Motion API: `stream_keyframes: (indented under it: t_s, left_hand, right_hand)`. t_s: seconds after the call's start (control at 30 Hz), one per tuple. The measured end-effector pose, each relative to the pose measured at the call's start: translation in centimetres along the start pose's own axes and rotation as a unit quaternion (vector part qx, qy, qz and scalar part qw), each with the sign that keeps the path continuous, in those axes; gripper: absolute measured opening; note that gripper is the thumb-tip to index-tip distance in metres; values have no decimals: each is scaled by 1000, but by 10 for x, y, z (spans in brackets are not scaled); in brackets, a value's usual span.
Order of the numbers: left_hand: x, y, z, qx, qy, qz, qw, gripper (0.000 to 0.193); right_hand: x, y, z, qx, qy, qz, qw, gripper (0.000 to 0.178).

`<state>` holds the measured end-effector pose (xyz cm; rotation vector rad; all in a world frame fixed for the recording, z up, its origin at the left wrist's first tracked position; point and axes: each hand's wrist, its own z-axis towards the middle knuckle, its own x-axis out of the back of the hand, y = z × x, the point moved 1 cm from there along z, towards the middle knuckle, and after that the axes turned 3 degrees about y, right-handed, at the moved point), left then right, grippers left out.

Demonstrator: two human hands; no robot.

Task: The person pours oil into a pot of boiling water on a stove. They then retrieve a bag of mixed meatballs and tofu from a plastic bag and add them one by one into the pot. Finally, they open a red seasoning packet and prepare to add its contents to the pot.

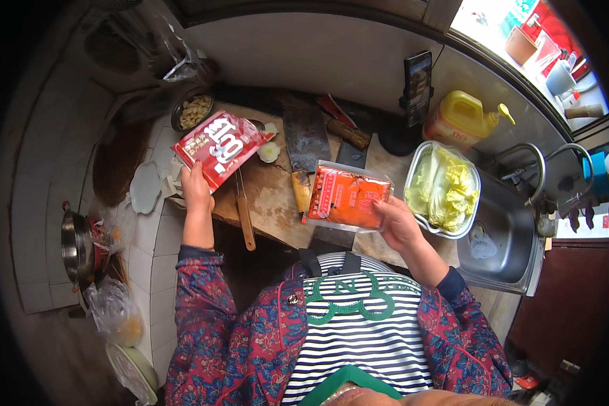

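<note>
My left hand (196,186) grips a dark red packet with large white lettering (220,145) by its lower left edge, tilted above the wooden cutting board (271,203). On the other side, my right hand (397,223) pinches the right edge of a flat clear-edged pouch with orange-red contents (348,196). Both packets are held up over the counter, apart from each other. A long-handled utensil with a wooden handle (245,220) lies on the board, its far end hidden behind the red packet. Beyond the pouch is a cleaver with a broad dark blade (306,139).
A white basket (413,220) of cabbage leaves (443,189) stands beside the metal sink (501,247). Behind are a yellow oil jug (463,118) and a phone on a stand (417,84). A bowl of pale chopped pieces (195,110) sits far left; a metal pot (78,247) is nearer.
</note>
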<state>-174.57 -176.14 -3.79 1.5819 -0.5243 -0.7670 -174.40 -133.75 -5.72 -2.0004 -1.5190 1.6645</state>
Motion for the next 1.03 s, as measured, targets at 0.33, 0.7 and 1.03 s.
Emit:
stream_keyframes:
  t_s: [0.33,0.7,1.03]
  left_hand:
    - [-7,-3,70,-56,13,229,972,51]
    - [-11,10,-65,-241,-414,395,784,60]
    - [38,-49,-58,263,-371,56,889,21]
  right_hand:
    - [-35,39,22,-36,74,-57,995,23]
    - [-68,84,49,-128,-16,-174,976,34]
    - [-99,71,88,219,100,-611,754,33]
